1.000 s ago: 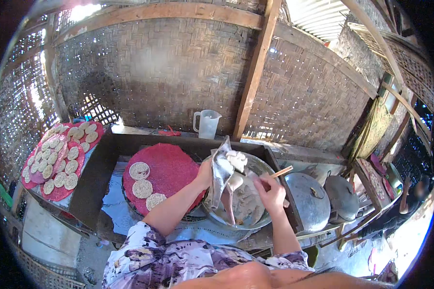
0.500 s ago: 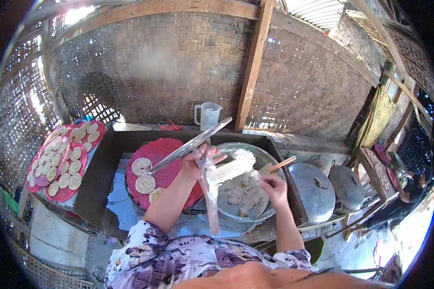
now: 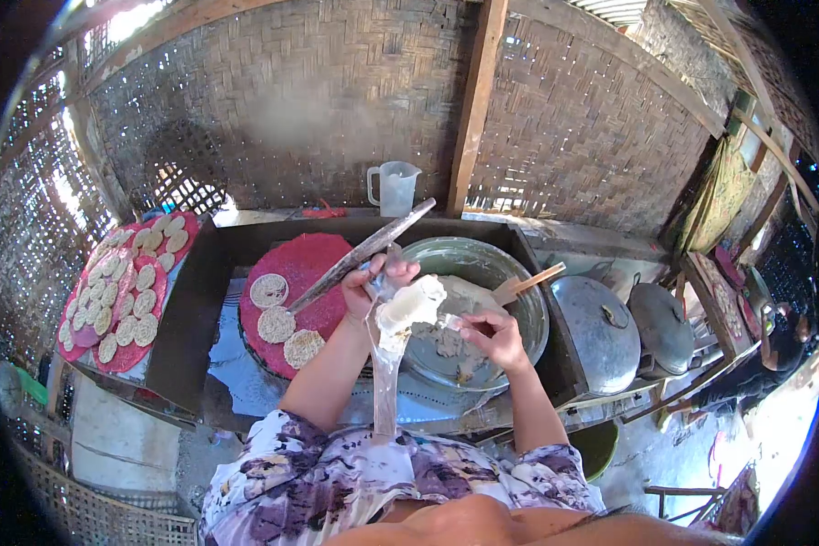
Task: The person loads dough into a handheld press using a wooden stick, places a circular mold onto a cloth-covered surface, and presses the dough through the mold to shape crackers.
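In my left hand [image 3: 373,282] is a wooden dough press [image 3: 364,255] with two long arms. One dark arm slants up to the right; a pale one hangs down toward my lap. White dough [image 3: 409,305] coats the thick middle part. My right hand [image 3: 491,337] is closed in a pinch just right of it, with a small whitish bit of dough at the fingertips. Below and behind both hands is a large metal basin [image 3: 537,332] holding more dough [image 3: 455,355]. A flat-bladed wooden spatula [image 3: 530,281] leans on its right rim.
Left of the basin, a round pink mat [image 3: 309,259] carries several noodle-like discs [image 3: 277,325]. More discs cover pink mats [image 3: 127,355] at far left. A plastic jug [image 3: 396,189] stands behind. Lidded pots [image 3: 594,332] are at right; a person [image 3: 773,355] is farther right.
The press has turned so its dough-coated middle points more toward me. My right hand has moved left and down, from beside the spatula to close by the dough on the press.
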Available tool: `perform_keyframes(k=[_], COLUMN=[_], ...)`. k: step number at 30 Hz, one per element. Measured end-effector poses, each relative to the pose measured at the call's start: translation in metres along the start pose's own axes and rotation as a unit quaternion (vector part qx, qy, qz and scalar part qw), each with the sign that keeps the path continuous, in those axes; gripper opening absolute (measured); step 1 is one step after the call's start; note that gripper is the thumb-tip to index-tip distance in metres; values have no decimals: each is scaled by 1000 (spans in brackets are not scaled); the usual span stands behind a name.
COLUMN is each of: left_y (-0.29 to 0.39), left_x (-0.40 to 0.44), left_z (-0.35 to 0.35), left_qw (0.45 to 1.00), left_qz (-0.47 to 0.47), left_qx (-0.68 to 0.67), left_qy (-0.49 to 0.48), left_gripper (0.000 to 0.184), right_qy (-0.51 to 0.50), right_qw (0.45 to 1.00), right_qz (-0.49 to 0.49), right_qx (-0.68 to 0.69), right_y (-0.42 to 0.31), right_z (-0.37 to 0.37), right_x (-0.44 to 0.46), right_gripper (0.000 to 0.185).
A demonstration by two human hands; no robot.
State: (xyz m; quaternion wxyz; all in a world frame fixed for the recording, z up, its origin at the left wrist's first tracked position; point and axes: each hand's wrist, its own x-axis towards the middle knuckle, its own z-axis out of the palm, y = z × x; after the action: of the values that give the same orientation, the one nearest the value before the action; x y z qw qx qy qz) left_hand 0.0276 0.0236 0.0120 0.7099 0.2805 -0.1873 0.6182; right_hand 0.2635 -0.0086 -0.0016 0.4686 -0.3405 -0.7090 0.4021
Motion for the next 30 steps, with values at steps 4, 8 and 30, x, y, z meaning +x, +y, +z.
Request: perform_keyframes(k=[4,8,30], left_y=[11,25,93], left_x=[6,15,-22], left_z=[1,28,92], left_qw=[999,990,857], left_qz=[30,58,198], left_qx=[-1,121,457], left_qy=[21,47,132], left_gripper=[14,16,43], right_qy=[10,21,27], right_qw=[998,993,982], right_qz=[55,117,-2], right_qx=[18,23,-185], right_y=[-1,-24,4], right_z=[-4,-5,-10], right_x=[-29,-49,-27], right_gripper=[22,23,55])
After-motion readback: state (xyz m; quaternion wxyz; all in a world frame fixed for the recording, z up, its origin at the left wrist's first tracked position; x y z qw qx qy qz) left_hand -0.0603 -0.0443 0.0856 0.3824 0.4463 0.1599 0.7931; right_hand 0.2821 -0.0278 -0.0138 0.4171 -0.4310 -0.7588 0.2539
